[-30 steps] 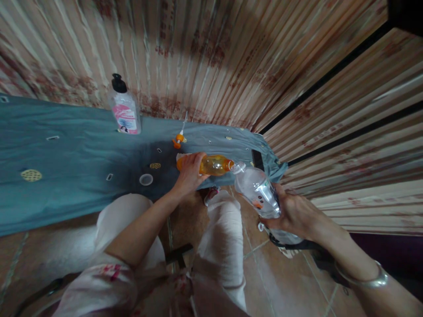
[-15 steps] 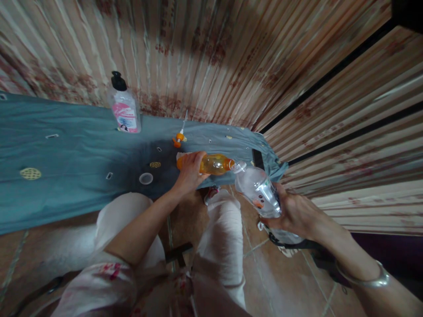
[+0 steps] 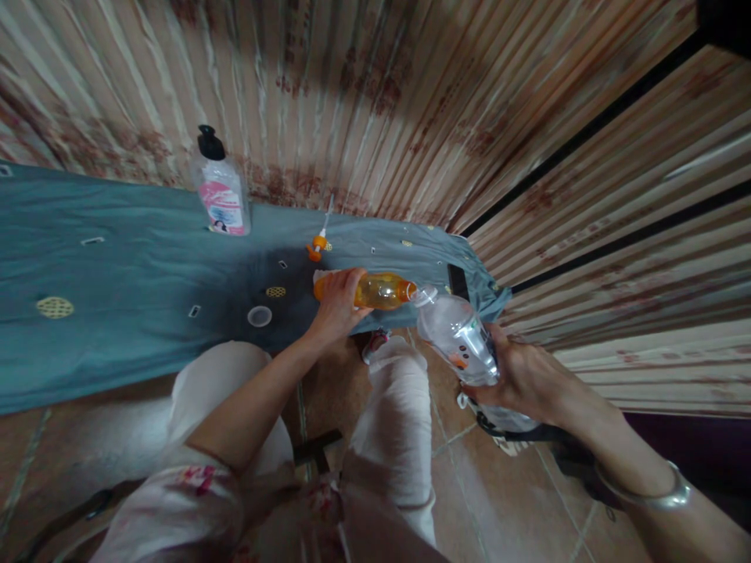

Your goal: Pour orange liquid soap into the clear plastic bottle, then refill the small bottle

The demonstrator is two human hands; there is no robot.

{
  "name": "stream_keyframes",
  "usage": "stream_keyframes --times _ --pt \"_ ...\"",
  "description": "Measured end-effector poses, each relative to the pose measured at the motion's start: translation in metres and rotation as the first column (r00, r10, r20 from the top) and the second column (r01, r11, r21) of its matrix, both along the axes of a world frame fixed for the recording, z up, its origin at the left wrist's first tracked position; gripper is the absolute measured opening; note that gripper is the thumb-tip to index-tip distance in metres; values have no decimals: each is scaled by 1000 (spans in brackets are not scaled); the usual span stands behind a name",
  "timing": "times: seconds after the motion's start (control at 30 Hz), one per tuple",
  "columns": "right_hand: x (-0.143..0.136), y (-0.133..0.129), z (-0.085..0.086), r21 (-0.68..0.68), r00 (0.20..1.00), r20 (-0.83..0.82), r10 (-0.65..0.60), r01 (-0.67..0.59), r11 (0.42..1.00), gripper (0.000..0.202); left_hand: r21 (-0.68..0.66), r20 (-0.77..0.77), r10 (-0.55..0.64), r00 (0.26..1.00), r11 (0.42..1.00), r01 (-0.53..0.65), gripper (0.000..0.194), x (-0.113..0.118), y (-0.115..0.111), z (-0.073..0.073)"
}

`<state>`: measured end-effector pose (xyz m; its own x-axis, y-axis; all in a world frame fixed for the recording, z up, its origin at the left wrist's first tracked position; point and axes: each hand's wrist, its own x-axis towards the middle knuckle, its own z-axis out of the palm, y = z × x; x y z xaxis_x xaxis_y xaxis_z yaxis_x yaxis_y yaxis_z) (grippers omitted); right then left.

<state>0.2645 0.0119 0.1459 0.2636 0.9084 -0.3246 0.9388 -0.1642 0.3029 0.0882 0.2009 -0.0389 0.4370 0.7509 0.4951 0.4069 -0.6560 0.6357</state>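
Note:
My left hand (image 3: 340, 303) is wrapped round an orange bottle (image 3: 384, 291), which lies nearly level with its neck to the right. Its mouth meets the mouth of a clear plastic bottle (image 3: 451, 332), tilted with its base down to the right. Around that bottle's lower part my right hand (image 3: 519, 375) is closed. An orange pump head (image 3: 317, 248) with a clear tube lies on the cloth above my left hand. To the lower left of it is a small round white cap (image 3: 259, 316).
A pink-labelled bottle with a black pump (image 3: 223, 199) stands on the teal cloth (image 3: 134, 266) near the pleated curtain (image 3: 328, 102). At the cloth's right end lies a dark flat object (image 3: 458, 282). My knees are below the cloth's edge, over the tiled floor (image 3: 469, 485).

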Motion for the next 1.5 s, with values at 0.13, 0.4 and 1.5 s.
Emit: stream_keyframes --times 0.13,0.4,1.5 --pt "1 -1 -1 13 999 2 33 -33 999 73 1 -4 8 1000 1000 -8 63 0 0 0" --pt "0 0 0 -3 1000 -7 10 -10 1000 71 40 14 1 1000 999 -2 63 -2 0 2" --pt "2 1 -1 -3 1000 -23 -17 17 1000 75 42 5 5 1000 999 -5 66 0 1 -2"
